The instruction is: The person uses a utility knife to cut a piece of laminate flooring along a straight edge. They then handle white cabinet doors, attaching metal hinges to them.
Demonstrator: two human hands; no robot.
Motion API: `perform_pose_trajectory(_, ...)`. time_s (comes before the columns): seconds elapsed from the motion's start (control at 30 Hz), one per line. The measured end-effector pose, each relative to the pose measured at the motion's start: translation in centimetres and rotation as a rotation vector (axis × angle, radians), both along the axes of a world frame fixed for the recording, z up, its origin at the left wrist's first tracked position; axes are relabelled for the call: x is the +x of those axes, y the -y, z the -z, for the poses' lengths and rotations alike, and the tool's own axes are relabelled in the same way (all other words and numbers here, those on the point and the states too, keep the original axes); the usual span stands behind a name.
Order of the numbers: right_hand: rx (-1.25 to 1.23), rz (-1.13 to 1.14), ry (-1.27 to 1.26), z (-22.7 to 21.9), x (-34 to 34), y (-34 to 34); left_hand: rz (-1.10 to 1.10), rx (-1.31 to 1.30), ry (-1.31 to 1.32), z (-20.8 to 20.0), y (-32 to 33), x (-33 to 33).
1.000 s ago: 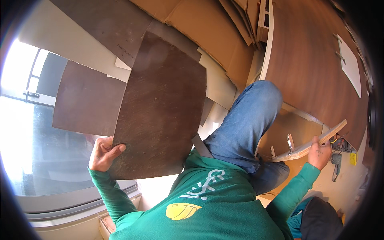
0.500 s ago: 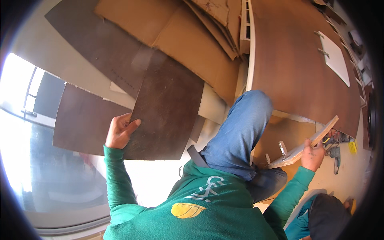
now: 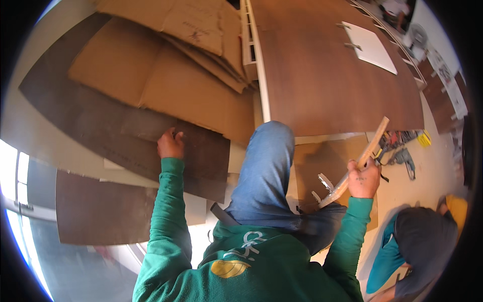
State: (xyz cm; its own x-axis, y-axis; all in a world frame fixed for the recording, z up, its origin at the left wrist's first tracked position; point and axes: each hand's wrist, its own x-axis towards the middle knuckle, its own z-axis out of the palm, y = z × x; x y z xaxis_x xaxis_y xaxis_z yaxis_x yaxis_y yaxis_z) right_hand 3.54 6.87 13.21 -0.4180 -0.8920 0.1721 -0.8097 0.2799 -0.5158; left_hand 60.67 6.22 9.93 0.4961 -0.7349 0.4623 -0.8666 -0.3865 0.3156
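Note:
My left hand [image 3: 171, 144] is over a dark brown panel [image 3: 207, 163] that lies against a larger dark board [image 3: 95, 128]. Its fingers are loosely bent and apart, with nothing visible between them. Gripped by its edge in my right hand [image 3: 363, 179] is a cabinet door [image 3: 371, 143], tilted and seen nearly edge-on. Metal hinges [image 3: 326, 182] stick out from the door's lower part, close to my bent leg.
Cardboard sheets [image 3: 121, 63] overlap the dark boards. Ahead stands a large brown-topped unit [image 3: 322, 65] bearing a white hinged door [image 3: 370, 48]. A drill [image 3: 404, 160] and other tools lie at right. Another person [image 3: 420, 241] is at lower right. A brown panel [image 3: 103, 209] lies left.
The dark panel has gone down against the larger board, and my left hand has loosened from its edge. My right hand still holds the cabinet door, now turned more upright. The view has shifted right.

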Motion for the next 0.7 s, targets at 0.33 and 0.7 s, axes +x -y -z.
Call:
perform_pose_trajectory(0.33, -0.031, 0.029, 0.299, 0.3, -1.1, -1.1, 0.101, 0.274, 0.370, 4.7, 3.1, -3.8)
perform_pose_trajectory(0.7, 0.100, 0.138, 0.232, -1.4, -0.8, -2.2, 0.416, -0.283, -0.064, 3.2, 5.6, -11.5)
